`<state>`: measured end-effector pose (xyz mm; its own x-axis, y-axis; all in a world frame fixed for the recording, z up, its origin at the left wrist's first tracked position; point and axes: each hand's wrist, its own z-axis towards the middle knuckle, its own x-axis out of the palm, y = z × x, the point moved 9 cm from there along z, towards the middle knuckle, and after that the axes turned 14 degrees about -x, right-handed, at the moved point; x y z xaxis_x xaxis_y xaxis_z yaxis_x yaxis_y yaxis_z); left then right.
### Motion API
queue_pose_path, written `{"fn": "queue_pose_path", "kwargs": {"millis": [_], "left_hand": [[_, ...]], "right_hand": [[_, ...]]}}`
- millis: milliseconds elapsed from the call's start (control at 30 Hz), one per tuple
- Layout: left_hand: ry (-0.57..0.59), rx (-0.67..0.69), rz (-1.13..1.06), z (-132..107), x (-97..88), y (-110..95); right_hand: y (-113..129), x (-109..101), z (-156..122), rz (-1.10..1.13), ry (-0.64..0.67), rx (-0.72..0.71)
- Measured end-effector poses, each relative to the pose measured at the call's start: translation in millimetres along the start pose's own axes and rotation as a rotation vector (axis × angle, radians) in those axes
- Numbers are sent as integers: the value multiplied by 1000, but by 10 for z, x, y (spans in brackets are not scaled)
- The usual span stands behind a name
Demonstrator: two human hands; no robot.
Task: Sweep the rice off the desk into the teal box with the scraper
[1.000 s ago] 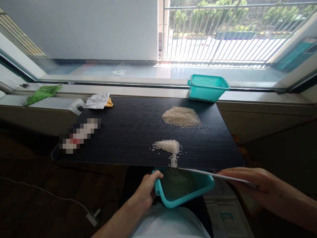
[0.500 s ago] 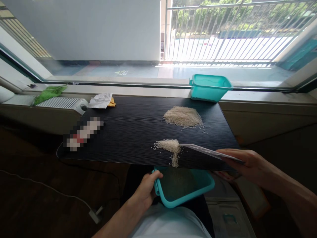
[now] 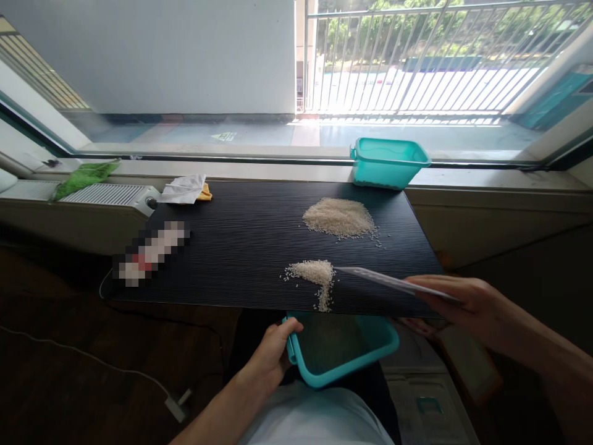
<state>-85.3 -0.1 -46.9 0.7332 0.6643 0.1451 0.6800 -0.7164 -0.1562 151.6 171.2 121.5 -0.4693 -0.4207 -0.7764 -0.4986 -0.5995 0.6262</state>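
My left hand grips the left end of a teal plastic box, its thumb over the rim. The box is held just under the front edge of the dark table. My right hand is closed on a thin, flat, light-grey card, seen almost edge-on. Its far end meets the right side of a small heap of white rice. From that heap a narrow strip of grains runs toward the table edge above the box. A larger rice pile lies farther back. The inside of the box is dark.
Another teal box stands at the table's back right corner. White and yellow cloths lie at the back left, near a blurred-out object. A green cloth rests on the radiator. A white cable crosses the floor.
The whole view has shifted slightly, so the scene sits a little farther left. The card is tilted slightly flatter in my right hand; the rice and my left hand's grip look the same.
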Motion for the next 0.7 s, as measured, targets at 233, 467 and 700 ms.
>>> {"fn": "queue_pose_path", "kwargs": {"millis": [233, 467, 700], "left_hand": [[7, 12, -19, 6, -22, 4], [14, 4, -17, 46, 2, -13], [-2, 3, -7, 23, 11, -29]], "right_hand": [[-89, 107, 359, -52, 63, -81], [0, 197, 108, 17, 113, -88], [92, 329, -212, 133, 215, -23]]}}
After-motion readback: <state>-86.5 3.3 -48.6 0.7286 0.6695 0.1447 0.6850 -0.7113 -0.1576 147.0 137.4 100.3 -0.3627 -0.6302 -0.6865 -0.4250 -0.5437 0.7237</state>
